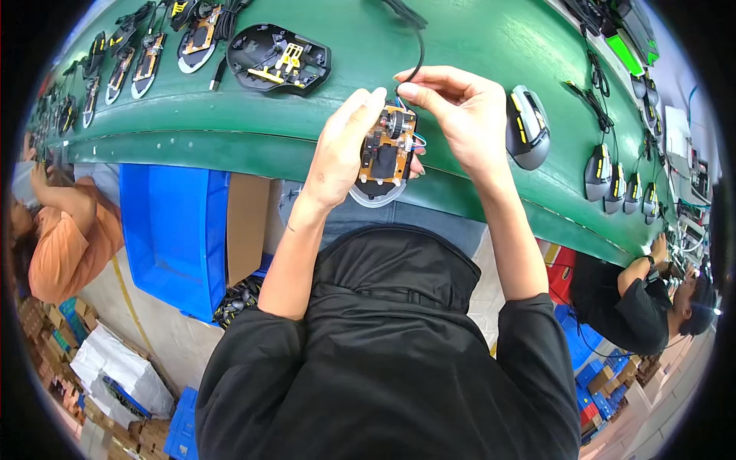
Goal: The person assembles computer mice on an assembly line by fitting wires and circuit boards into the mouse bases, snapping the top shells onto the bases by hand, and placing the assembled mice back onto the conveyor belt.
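Note:
My left hand (349,142) grips an opened computer mouse base (389,149) from its left side, over the near edge of the green bench. Its brown circuit board, black scroll wheel and thin coloured wires lie exposed. At the far end of the base, my right hand (460,103) pinches the black cable (420,57) between thumb and fingertips, where it meets the mouse. The cable runs away from me across the bench. Beyond my left hand lies a black mouse top shell (280,60), its inside and yellow parts facing up. A closed grey and black mouse (527,126) rests right of my right hand.
Several open mouse bases (148,65) with coiled cables line the bench's left. Several closed mice (598,172) sit at the right along the green bench (460,34). Below its edge stands a blue bin (172,238) beside cardboard. One person (73,238) works at the left, another (636,299) at the right.

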Demonstrator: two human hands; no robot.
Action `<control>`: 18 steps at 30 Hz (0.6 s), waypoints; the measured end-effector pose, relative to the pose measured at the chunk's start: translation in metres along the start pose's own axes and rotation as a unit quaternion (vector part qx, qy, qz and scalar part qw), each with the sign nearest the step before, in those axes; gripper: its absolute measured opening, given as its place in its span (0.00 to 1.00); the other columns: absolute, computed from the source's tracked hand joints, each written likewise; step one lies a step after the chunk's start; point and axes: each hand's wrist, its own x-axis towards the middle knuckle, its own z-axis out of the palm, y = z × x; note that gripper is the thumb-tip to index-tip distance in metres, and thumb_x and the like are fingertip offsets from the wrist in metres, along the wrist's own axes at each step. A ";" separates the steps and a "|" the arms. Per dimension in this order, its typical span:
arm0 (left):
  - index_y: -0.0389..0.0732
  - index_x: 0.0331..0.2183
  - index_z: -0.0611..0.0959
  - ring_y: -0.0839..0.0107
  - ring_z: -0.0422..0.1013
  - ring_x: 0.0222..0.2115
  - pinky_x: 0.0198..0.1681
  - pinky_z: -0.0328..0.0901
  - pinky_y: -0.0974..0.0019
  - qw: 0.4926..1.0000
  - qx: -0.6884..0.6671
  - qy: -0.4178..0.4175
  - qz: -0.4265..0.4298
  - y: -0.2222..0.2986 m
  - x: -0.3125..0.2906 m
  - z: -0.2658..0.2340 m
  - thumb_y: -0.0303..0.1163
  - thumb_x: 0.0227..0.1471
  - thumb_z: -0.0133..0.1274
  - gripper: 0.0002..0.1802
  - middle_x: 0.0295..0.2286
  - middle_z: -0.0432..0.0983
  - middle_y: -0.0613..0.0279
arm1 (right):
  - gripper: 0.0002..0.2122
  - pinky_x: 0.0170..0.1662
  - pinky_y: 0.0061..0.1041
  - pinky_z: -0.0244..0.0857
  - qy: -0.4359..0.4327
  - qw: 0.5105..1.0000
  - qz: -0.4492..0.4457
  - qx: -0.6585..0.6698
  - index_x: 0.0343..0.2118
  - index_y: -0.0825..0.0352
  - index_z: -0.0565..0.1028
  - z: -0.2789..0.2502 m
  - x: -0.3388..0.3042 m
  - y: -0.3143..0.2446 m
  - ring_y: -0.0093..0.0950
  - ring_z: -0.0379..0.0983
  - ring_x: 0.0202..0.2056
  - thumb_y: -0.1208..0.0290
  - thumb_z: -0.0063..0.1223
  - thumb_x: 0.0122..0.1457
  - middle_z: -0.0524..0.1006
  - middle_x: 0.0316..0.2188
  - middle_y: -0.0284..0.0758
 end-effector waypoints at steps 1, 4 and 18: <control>0.33 0.44 0.69 0.56 0.78 0.24 0.29 0.76 0.60 1.000 0.003 -0.003 0.009 -0.001 0.000 0.000 0.50 0.64 0.36 0.27 0.29 0.78 0.43 | 0.05 0.39 0.20 0.73 0.011 1.000 -0.016 -0.003 0.34 0.67 0.83 0.002 0.000 0.001 0.22 0.79 0.32 0.76 0.61 0.53 0.83 0.29 0.36; 0.32 0.44 0.69 0.58 0.78 0.24 0.28 0.76 0.62 0.999 0.030 -0.021 0.021 0.000 -0.003 0.001 0.48 0.64 0.35 0.25 0.29 0.78 0.44 | 0.05 0.37 0.21 0.74 0.027 0.998 -0.034 -0.045 0.33 0.69 0.82 0.011 -0.004 -0.006 0.21 0.79 0.32 0.76 0.61 0.53 0.83 0.29 0.36; 0.30 0.40 0.72 0.57 0.78 0.22 0.28 0.75 0.59 0.999 -0.041 0.008 0.020 0.003 -0.004 -0.003 0.47 0.66 0.32 0.27 0.26 0.78 0.43 | 0.08 0.41 0.18 0.71 -0.057 0.998 0.019 -0.022 0.34 0.72 0.80 -0.006 0.005 -0.030 0.18 0.77 0.33 0.78 0.63 0.51 0.82 0.29 0.34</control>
